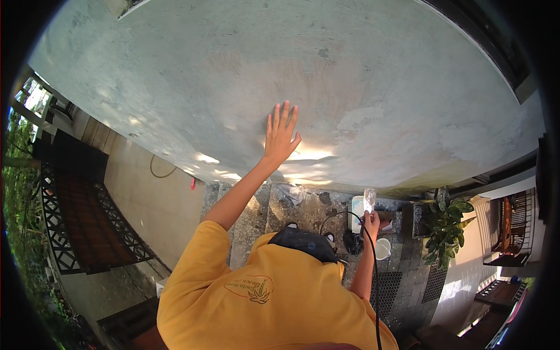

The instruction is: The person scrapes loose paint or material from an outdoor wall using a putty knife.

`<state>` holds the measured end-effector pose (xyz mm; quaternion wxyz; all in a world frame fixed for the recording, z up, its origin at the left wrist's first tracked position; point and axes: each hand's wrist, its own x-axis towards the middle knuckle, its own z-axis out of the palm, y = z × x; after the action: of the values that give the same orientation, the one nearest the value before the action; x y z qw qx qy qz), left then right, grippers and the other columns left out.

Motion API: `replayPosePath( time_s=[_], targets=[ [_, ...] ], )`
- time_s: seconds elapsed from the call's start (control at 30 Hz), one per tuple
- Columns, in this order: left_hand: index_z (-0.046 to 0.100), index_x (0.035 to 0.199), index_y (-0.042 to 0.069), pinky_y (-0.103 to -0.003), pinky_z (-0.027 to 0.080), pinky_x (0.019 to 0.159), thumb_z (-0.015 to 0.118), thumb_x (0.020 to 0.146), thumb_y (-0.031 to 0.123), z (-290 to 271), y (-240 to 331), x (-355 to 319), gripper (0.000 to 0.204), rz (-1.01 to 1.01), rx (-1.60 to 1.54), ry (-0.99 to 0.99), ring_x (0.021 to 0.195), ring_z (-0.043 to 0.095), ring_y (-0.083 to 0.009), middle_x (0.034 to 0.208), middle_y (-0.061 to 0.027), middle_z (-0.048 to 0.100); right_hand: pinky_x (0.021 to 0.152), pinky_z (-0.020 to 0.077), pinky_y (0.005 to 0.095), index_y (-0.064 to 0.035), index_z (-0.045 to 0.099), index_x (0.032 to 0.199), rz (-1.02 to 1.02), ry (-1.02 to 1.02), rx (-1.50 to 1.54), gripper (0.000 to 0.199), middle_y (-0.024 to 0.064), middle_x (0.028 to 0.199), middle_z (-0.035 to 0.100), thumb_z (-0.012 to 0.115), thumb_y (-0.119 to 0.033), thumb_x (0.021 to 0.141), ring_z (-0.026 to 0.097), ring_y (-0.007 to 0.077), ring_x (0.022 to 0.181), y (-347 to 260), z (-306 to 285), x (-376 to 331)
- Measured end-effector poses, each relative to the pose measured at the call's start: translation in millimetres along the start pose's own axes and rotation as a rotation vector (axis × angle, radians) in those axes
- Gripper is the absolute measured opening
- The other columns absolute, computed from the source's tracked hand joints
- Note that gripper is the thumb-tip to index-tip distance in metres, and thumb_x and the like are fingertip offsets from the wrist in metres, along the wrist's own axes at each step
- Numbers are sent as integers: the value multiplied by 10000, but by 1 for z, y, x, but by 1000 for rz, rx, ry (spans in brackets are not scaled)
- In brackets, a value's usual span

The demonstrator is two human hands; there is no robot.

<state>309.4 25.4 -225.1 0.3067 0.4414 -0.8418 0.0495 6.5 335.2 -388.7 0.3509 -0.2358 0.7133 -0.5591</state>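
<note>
My left hand (281,135) rests with fingers spread on the pale grey-green wall (204,76), at about the middle of the picture. The wall has patchy, smoothed areas and light filler-like marks around the hand. Lower and to the right, my right hand (370,221) is closed round the lower end of a putty knife (369,200). Its flat, whitish blade points up toward the wall, and its handle is mostly hidden by my fingers. A pale tray-like container (354,205) lies just behind it.
A white bucket (382,249) stands on the paving below my right hand. A black cable (377,291) loops past my right forearm. A leafy potted plant (446,224) stands to the right. At the left are a dark bench (87,210) and a small red object (193,184).
</note>
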Motion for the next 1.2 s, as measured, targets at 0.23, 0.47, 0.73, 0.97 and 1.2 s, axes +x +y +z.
replayPosePath(
  time_s=[0.23, 0.47, 0.73, 0.97, 1.2],
  targets=[
    [323, 1504, 155, -523, 353, 1064, 615, 834, 205, 17, -4, -41, 733, -66, -140, -94, 1408, 270, -400, 1577, -170, 185, 505, 448, 234, -2, 565, 959, -63, -106, 0, 191, 32, 705, 610, 564, -193, 979, 545, 74, 573, -37, 22, 8],
    [422, 1452, 198, -529, 319, 1067, 642, 819, 213, -59, -1, 51, 671, -38, -202, 339, 1322, 362, -382, 1484, -166, 322, 544, 471, 241, -12, 575, 969, -135, -210, -70, 170, 46, 727, 631, 571, -181, 973, 570, 88, 574, -68, 56, 11],
    [241, 1536, 221, -595, 218, 1117, 646, 808, 257, 26, -15, -19, 834, -32, 107, 45, 1457, 145, -403, 1608, -165, 72, 568, 486, 243, -10, 582, 989, -70, -204, -23, 188, 33, 741, 627, 577, -197, 972, 580, 77, 661, -52, 51, 3],
    [201, 1542, 207, -583, 241, 1122, 641, 794, 243, 75, 2, -61, 868, -112, 45, -203, 1462, 118, -404, 1608, -167, 43, 552, 473, 230, -12, 583, 970, -3, -145, -36, 216, 21, 715, 610, 597, -227, 961, 558, 71, 638, -35, 28, -3],
    [340, 1493, 209, -542, 281, 1122, 638, 810, 291, 99, -3, -101, 749, -25, -99, -595, 1461, 133, -390, 1608, -169, 31, 550, 441, 255, -30, 548, 929, -187, -327, -457, 203, 45, 703, 614, 582, -227, 961, 580, 98, 575, -89, 62, 27]
  ],
)
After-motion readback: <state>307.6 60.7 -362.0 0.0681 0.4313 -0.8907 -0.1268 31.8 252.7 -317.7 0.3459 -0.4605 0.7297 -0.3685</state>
